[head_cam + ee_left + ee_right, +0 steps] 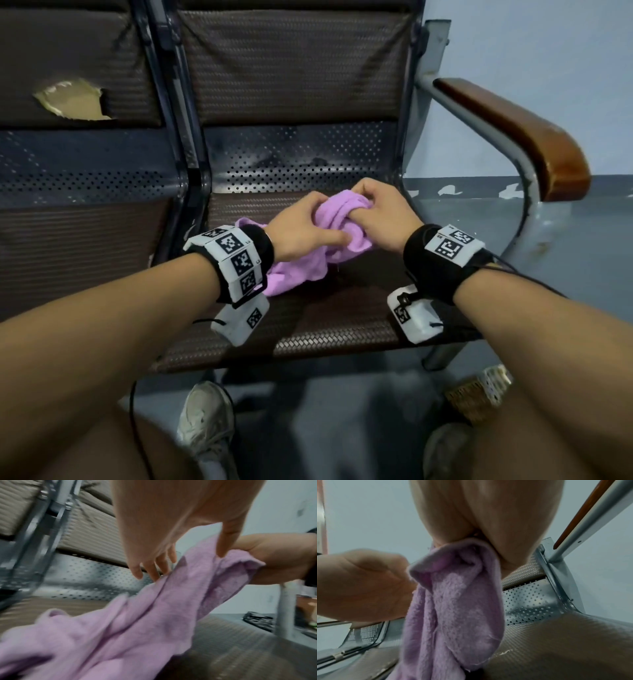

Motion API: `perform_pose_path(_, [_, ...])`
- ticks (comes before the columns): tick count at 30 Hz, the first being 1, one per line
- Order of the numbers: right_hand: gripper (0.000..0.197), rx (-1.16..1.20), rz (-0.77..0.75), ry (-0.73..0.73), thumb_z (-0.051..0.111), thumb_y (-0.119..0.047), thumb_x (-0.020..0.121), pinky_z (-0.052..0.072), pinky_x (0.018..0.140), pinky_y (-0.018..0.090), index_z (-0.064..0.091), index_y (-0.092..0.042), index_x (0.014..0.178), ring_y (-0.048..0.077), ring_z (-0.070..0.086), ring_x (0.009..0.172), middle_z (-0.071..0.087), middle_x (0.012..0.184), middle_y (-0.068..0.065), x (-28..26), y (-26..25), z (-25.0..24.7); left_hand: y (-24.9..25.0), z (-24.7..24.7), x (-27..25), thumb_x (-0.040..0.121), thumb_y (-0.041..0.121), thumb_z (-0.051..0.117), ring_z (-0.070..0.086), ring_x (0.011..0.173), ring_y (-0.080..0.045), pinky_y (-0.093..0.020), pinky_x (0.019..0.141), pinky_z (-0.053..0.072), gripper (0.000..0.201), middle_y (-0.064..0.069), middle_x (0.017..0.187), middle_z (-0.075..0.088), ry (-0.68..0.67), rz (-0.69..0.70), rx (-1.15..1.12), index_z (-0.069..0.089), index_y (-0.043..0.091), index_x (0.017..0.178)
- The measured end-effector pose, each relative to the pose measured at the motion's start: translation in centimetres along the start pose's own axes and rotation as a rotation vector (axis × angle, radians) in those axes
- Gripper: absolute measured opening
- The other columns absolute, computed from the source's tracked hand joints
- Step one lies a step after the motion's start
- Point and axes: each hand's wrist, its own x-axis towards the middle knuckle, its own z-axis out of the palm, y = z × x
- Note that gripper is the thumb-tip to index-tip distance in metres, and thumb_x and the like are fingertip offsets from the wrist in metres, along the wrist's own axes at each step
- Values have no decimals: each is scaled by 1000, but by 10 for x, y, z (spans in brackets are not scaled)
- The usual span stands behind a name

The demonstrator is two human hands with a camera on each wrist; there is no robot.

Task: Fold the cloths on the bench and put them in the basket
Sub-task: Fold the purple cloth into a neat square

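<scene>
A purple cloth (342, 219) hangs crumpled between both hands over the brown bench seat (342, 325); its lower end (294, 274) rests on the seat. My left hand (325, 222) pinches the cloth, thumb on the near side and fingers on the far side. The left wrist view shows that thumb (223, 550) pressing the cloth (137, 622). My right hand (356, 209) grips a bunched upper part in its fist; in the right wrist view the cloth (453, 601) hangs out of that hand (465, 539). A woven basket (479, 394) stands on the floor at the lower right, partly hidden by my right arm.
A wooden armrest (513, 130) on a grey metal frame bounds the seat on the right. The seat to the left has a torn backrest (72, 99). My shoe (205, 418) is on the grey floor in front of the bench.
</scene>
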Motion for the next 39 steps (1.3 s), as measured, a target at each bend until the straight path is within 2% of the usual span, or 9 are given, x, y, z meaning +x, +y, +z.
perform_pose_path(6, [28, 151, 105, -90, 75, -27, 86, 54, 81, 29, 66, -14, 109, 16, 68, 93, 73, 102, 4, -12, 11, -24, 27, 13, 15, 89, 6, 64, 68, 75, -5, -21, 75, 53, 18, 5, 78, 75, 49, 74, -235, 76, 17, 80])
perform_pose_path(12, [26, 87, 173, -92, 58, -26, 100, 50, 101, 48, 74, -7, 104, 26, 67, 91, 75, 102, 7, -23, 36, -35, 37, 12, 23, 89, 33, 69, 71, 76, -20, -35, 82, 56, 25, -8, 84, 77, 111, -152, -530, 76, 10, 82])
perform_pose_path(15, [31, 351, 185, 105, 42, -24, 107, 52, 91, 43, 70, -11, 109, 32, 65, 95, 73, 103, 7, -15, 34, -41, 27, 9, 26, 85, 36, 75, 70, 76, -8, -28, 75, 53, 21, 5, 85, 76, 175, -103, -223, 73, 18, 94])
perform_pose_path(19, [30, 162, -33, 220, 39, -31, 107, 52, 91, 44, 62, -13, 104, 15, 62, 94, 67, 101, 3, -7, 26, -49, 24, 8, 21, 70, 51, 83, 61, 105, -12, -31, 91, 52, 78, 4, 120, 60, 99, 27, 29, 46, 30, 136])
perform_pose_path(23, [31, -157, -266, 180, 56, -43, 95, 46, 66, 34, 58, -15, 82, 7, 52, 67, 59, 72, -6, -9, 13, -45, 35, 32, 19, 73, 46, 79, 68, 100, -10, -36, 92, 55, 50, 8, 107, 72, -34, 202, 16, 64, 25, 117])
perform_pose_path(26, [36, -178, -258, 217, 71, -52, 82, 49, 64, 29, 61, -17, 83, 11, 61, 70, 67, 75, -3, -12, 13, -54, 40, 33, 31, 90, 27, 55, 67, 87, -22, -43, 87, 54, 16, 0, 88, 73, 232, 192, 107, 68, 21, 84])
perform_pose_path(31, [18, -539, 33, -104, 72, -33, 81, 50, 62, 30, 64, -18, 77, 22, 65, 70, 68, 73, 2, -17, 33, -66, 45, 25, 41, 87, 34, 46, 56, 78, -19, -41, 81, 51, 28, -7, 78, 63, 351, 76, -227, 61, 16, 71])
perform_pose_path(35, [28, -519, 243, -302, 66, -38, 84, 42, 56, 24, 65, -19, 65, 13, 60, 56, 62, 54, -7, -19, 40, -65, 47, 22, 37, 69, 23, 63, 61, 70, -19, -39, 69, 54, 5, -3, 71, 68, 398, 132, -175, 67, 19, 68])
perform_pose_path(39, [15, -648, 99, 249, 59, -32, 89, 36, 59, 27, 59, -20, 79, 25, 57, 67, 59, 67, -4, -12, 34, -74, 37, 11, 43, 76, 38, 58, 46, 55, -21, -36, 56, 39, 29, -2, 50, 53, 557, 22, -93, 63, 17, 57])
